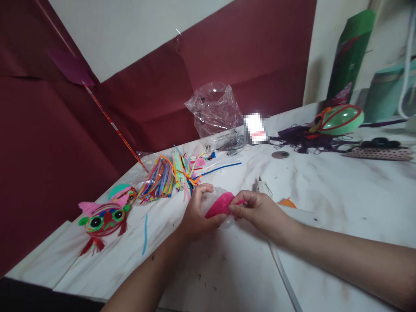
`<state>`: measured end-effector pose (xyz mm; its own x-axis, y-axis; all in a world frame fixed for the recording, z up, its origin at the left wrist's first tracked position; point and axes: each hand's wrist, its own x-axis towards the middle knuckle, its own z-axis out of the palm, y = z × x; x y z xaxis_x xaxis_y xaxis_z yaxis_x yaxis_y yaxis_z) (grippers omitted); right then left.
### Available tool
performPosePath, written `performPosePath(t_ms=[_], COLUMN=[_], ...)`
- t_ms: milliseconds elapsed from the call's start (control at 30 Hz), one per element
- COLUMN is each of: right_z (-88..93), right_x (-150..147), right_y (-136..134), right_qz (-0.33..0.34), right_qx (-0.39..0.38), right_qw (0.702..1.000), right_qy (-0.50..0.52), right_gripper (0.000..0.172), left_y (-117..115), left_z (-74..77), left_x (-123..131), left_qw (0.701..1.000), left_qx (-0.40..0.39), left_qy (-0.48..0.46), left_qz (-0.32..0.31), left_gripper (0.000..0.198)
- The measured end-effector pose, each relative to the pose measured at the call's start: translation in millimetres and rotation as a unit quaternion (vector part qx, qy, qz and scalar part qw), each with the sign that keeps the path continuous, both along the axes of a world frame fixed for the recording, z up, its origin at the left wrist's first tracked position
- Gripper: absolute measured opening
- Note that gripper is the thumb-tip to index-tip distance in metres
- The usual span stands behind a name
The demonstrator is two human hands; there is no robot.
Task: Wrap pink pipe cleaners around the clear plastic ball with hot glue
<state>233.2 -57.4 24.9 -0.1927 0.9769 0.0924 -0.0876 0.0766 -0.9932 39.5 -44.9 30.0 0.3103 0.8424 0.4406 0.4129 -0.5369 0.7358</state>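
My left hand (199,213) curls round a clear, rounded plastic shell (210,198), fingers on its far side and thumb along its near edge. Bright pink fuzzy pipe cleaner (218,205) covers part of the shell's surface. At the right side of it, my right hand (251,208) pinches the pink pipe cleaner between thumb and forefinger, and a short pink end pokes out past the fingers. Behind my hands lies a bundle of multicoloured pipe cleaners (159,180), partly in clear plastic. A light blue pipe cleaner (145,234) rests alone to the left.
A decorated face ball (105,221) sits at the left. Beyond my right hand are a glue gun (264,187) and an orange piece (287,202). Farther back are a clear bag (214,110), a blurred-out bright rectangle (256,128) and a green ball (344,121) with dark purple tassels.
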Motion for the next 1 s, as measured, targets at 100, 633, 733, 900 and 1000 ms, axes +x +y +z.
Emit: performPosePath(t_ms=[100, 633, 733, 900, 1000], right_z=[-1.8, 11.6, 9.0, 8.4, 8.8], right_x=[-2.5, 23.0, 19.2, 16.9, 18.3], right_y=[-0.7, 9.7, 8.4, 5.1, 4.3], right_qz=[0.003, 0.000, 0.024, 0.022, -0.001], right_qx=[0.006, 0.005, 0.028, 0.086, 0.143], right_qw=[1.000, 1.000, 0.998, 0.993, 0.983], right_qy=[-0.003, -0.024, -0.050, -0.081, -0.111], right_gripper=[0.016, 0.025, 0.019, 0.019, 0.020], left_y=[-2.7, 20.8, 20.0, 16.6, 13.5], left_z=[2.0, 4.9, 2.6, -3.3, -3.1], left_x=[1.6, -22.5, -20.5, -10.9, -6.5], left_qw=[1.000, 0.948, 0.942, 0.936, 0.940], left_qx=[0.009, -0.242, -0.247, -0.246, -0.236], left_qy=[0.012, -0.203, -0.219, -0.244, -0.238], left_qz=[0.017, -0.050, -0.053, -0.063, -0.064], left_gripper=[0.057, 0.063, 0.066, 0.072, 0.073])
